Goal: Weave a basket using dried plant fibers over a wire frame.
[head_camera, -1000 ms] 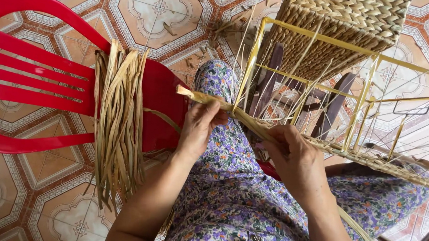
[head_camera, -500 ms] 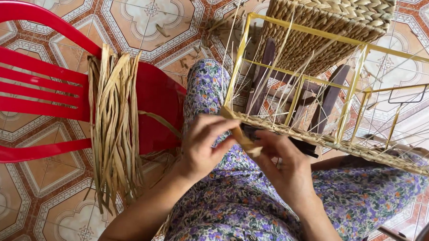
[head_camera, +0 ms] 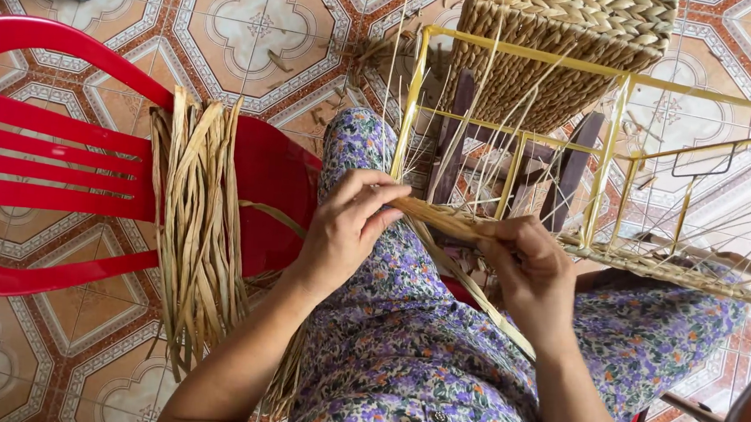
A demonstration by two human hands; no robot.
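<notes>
- Hands: left hand [head_camera: 346, 228] & right hand [head_camera: 530, 275], both grips pinched on straw strand [head_camera: 433, 217] beside yellow wire frame [head_camera: 605, 167].
- Spare straw bundle [head_camera: 196, 227] lay across red chair [head_camera: 44, 155].

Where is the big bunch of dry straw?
In the head view, the straw bunch lies across the red chair, on the left side, just beside the person's left hand.

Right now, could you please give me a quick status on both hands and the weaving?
Left hand and right hand both pinching a dried strand at the yellow wire frame. Spare strand bundle draped on the red chair. Nothing blocking the hands.
</notes>
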